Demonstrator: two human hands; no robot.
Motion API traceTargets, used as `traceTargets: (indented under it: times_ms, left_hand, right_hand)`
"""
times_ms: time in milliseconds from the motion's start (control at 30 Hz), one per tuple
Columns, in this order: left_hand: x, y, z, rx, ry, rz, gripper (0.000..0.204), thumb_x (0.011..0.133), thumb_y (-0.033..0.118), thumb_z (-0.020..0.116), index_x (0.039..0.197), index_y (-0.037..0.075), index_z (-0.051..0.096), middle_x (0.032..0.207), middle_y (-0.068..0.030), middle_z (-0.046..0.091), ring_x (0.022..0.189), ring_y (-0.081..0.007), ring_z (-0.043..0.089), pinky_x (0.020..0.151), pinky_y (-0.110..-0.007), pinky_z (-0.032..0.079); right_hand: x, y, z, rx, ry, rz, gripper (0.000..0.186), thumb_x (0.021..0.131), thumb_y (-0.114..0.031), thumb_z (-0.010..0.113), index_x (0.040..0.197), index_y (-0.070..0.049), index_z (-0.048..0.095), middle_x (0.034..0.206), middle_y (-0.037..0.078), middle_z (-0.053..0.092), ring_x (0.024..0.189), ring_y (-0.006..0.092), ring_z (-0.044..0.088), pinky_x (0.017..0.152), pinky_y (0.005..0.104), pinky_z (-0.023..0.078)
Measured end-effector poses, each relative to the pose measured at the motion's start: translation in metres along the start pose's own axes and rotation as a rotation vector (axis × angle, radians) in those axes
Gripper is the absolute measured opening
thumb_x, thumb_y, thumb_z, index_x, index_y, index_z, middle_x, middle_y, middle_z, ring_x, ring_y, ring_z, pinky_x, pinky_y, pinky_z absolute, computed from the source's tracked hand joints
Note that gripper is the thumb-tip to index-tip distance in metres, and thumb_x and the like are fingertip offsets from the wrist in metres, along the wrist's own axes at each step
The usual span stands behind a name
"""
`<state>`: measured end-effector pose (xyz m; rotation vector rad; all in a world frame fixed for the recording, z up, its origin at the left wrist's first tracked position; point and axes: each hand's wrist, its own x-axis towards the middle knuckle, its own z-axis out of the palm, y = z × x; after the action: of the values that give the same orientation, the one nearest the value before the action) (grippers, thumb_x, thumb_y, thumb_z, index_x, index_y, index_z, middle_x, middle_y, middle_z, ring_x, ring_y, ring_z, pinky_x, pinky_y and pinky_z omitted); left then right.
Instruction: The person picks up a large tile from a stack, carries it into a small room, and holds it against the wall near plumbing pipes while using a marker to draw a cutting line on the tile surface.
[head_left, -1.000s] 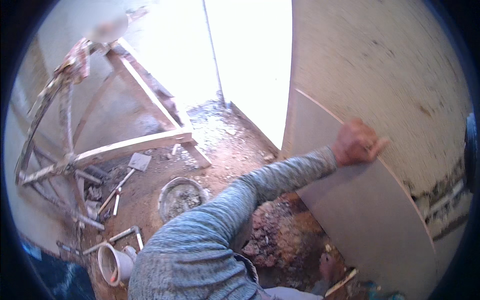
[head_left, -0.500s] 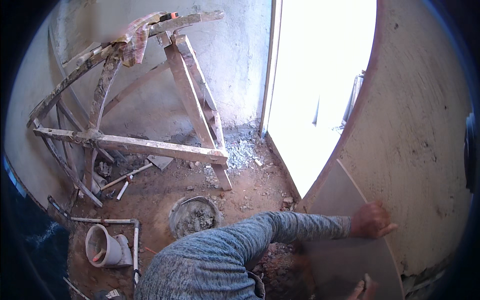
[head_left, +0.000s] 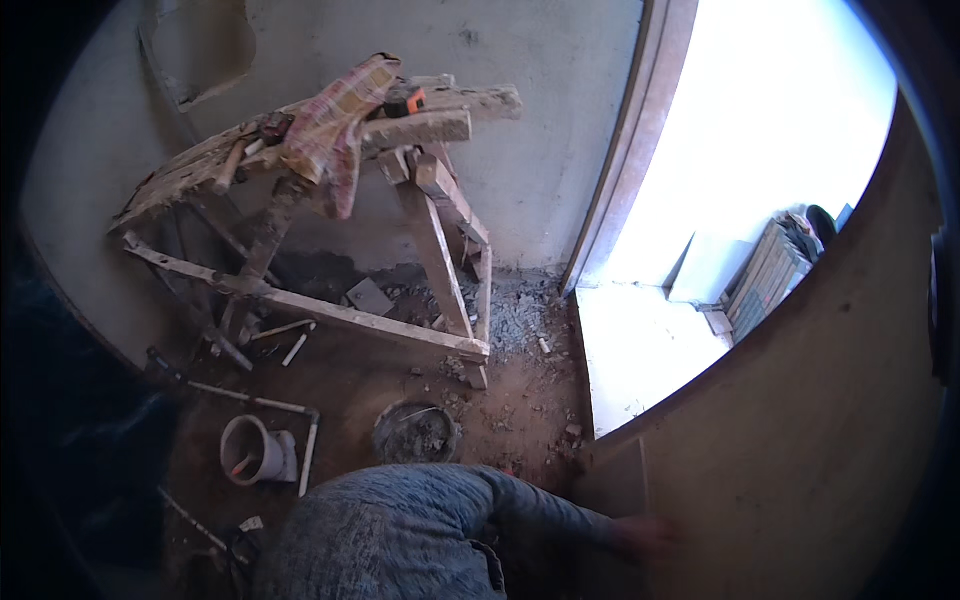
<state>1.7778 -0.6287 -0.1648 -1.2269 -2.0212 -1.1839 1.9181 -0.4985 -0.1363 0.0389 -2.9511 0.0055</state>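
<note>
- L hand: blurred, at edge of flat grey-brown panel; can't tell if gripping. R hand out of view.
- Panel: lower R of view, just beside plastered wall; contact w/ wall unclear, lower part too dark to read.
- Tips (my judgement): firm, even hold on edge; fingertips clear of wall side; R hand lower down for support; go slow, corners prob. chip easily.
- Counts: 1 panel; 1 wooden trestle bench w/ 1 plaid cloth & 1 orange-black tape measure on top; 1 mortar pan; 1 pale bucket; 1 elbowed pipe.
- Slab stack past door frame: no. unclear.
</note>
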Motion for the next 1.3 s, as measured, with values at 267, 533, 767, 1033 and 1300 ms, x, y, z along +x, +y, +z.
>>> traceTargets:
  times_ms: [267, 533, 767, 1033, 1300]
  left_hand:
    - [0.023, 0.010, -0.293, 0.218, 0.236, -0.534, 0.022, 0.083, 0.021, 0.069, 0.095, 0.004, 0.064, 0.097, -0.0141, 0.062, 0.093, -0.0330, 0.060, 0.081, -0.044, 0.051]
    - [0.007, 0.037, -0.673, 1.165, 0.705, -0.788, 0.028, 0.085, 0.017, 0.066, 0.104, 0.000, 0.055, 0.095, -0.0207, 0.056, 0.098, -0.0384, 0.056, 0.085, -0.049, 0.044]
    - [-0.039, 0.024, -0.842, 1.598, 0.497, -1.387, 0.064, 0.086, 0.031, 0.068, 0.133, -0.006, 0.046, 0.129, -0.0294, 0.050, 0.122, -0.0447, 0.048, 0.098, -0.049, 0.046]
    - [-0.042, 0.034, -0.918, 1.053, 0.466, -1.633, 0.059, 0.083, 0.044, 0.068, 0.112, -0.007, 0.065, 0.114, -0.0269, 0.065, 0.102, -0.0390, 0.066, 0.090, -0.046, 0.052]
    - [-0.137, 0.038, -1.008, 1.366, 0.496, -1.821, 0.044, 0.085, 0.033, 0.064, 0.111, -0.002, 0.069, 0.113, -0.0246, 0.068, 0.106, -0.0377, 0.066, 0.091, -0.047, 0.052]
  right_hand:
    - [0.003, -0.018, -0.031, 0.069, -0.122, -0.003, 0.037, 0.088, -0.024, 0.067, 0.118, -0.003, 0.064, 0.124, 0.023, 0.060, 0.112, 0.0389, 0.059, 0.094, 0.0516, 0.046]
    - [0.027, -0.048, -0.061, 0.090, -0.174, -0.052, 0.035, 0.088, -0.023, 0.066, 0.117, -0.004, 0.063, 0.122, 0.023, 0.060, 0.111, 0.0387, 0.059, 0.092, 0.0506, 0.047]
    - [0.052, -0.082, -0.074, 0.116, -0.201, -0.061, 0.033, 0.087, -0.022, 0.066, 0.116, -0.005, 0.063, 0.120, 0.022, 0.059, 0.110, 0.0385, 0.059, 0.090, 0.0497, 0.048]
    - [0.063, -0.118, -0.073, 0.097, -0.208, -0.065, 0.031, 0.087, -0.020, 0.065, 0.114, -0.006, 0.063, 0.118, 0.022, 0.059, 0.108, 0.0383, 0.059, 0.088, 0.0488, 0.048]
    - [0.078, -0.128, -0.074, 0.104, -0.189, 0.005, 0.029, 0.087, -0.018, 0.064, 0.113, -0.007, 0.063, 0.116, 0.021, 0.059, 0.107, 0.0381, 0.059, 0.086, 0.0478, 0.049]
